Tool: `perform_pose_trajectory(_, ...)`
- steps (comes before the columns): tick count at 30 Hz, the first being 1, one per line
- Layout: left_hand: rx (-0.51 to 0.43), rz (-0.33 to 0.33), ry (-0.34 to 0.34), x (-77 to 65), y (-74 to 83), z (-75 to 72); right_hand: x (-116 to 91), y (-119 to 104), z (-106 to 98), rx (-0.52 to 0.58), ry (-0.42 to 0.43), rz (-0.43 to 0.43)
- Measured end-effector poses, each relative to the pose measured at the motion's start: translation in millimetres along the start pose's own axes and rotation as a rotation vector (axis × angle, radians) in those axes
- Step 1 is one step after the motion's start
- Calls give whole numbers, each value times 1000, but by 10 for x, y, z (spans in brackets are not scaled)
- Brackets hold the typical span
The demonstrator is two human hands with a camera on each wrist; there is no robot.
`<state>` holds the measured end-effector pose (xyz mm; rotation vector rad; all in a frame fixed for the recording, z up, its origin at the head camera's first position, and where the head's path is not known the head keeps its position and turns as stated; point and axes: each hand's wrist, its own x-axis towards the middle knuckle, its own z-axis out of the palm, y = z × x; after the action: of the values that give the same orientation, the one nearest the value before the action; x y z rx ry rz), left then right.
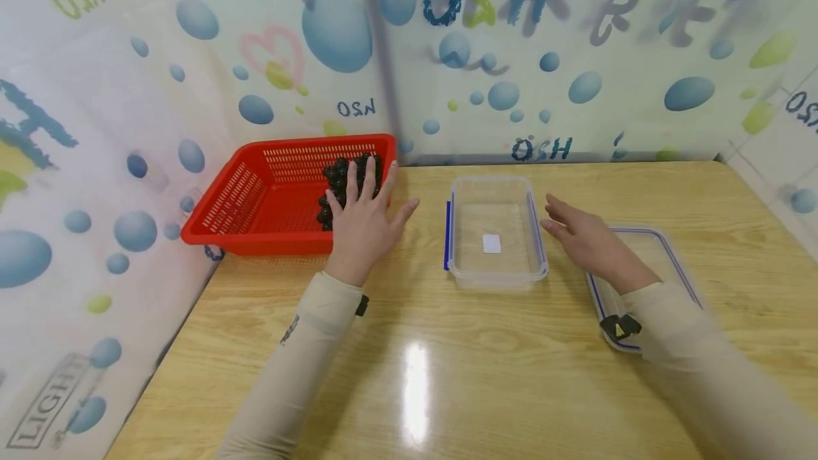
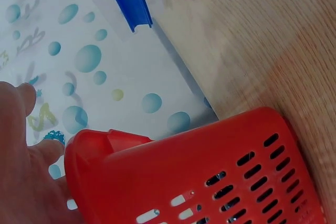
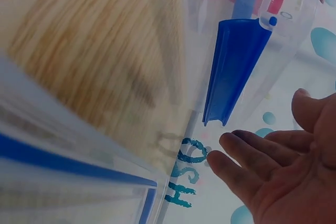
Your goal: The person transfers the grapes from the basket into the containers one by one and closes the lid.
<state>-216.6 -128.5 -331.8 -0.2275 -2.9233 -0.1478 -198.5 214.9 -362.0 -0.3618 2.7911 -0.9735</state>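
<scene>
My left hand point(image 1: 363, 229) is over the right end of a red plastic basket point(image 1: 275, 243), its fingers spread above a cluster of dark, shiny, grape-like balls point(image 1: 326, 211). The fingers hide part of the cluster. In the left wrist view, that hand point(image 2: 26, 166) shows beside the basket's rim point(image 2: 79, 182). To the right, a clear rectangular container point(image 1: 498, 279) stands on the table without its lid. My right hand point(image 1: 591, 243) is just right of it, fingers extended and holding nothing. From the right wrist, its fingertips appear close to a blue latch flap point(image 3: 236, 66) hanging on the container's side.
A clear lid point(image 1: 645, 247) with a blue-lined edge lies on the wooden table point(image 1: 511, 375), partly beneath my right forearm. A white square label point(image 1: 491, 243) shows in the container. A printed wall covering point(image 1: 409, 41) rises behind the table and along the left.
</scene>
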Motion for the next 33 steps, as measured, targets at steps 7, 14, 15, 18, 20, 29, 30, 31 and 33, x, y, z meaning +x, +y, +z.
perform_pose_trajectory(7,-6,0,23,2,-17,9,-9,3,37,-2,0,-22)
perform_pose_trajectory(14,-51,-14,12,0,-42,14,-11,-3,47,-40,6,-36)
perform_pose_trajectory(15,-56,-17,11,3,-49,12,-10,-3,52,-44,7,-36)
perform_pose_trajectory(18,-67,-29,7,12,-77,5,-11,1,66,-49,7,-36)
perform_pose_trajectory(20,-70,-35,-6,21,-96,7,-10,8,75,-50,6,-36)
perform_pose_trajectory(29,-92,-57,-23,67,-236,31,-10,-2,76,-72,2,-19)
perform_pose_trajectory(30,-99,-68,-34,86,-268,28,-10,-7,75,-73,1,-16)
perform_pose_trajectory(31,-104,-82,-49,108,-296,21,-10,-13,74,-73,1,-13)
perform_pose_trajectory(33,-120,-117,-89,160,-358,13,-11,-22,71,-74,-1,-5)
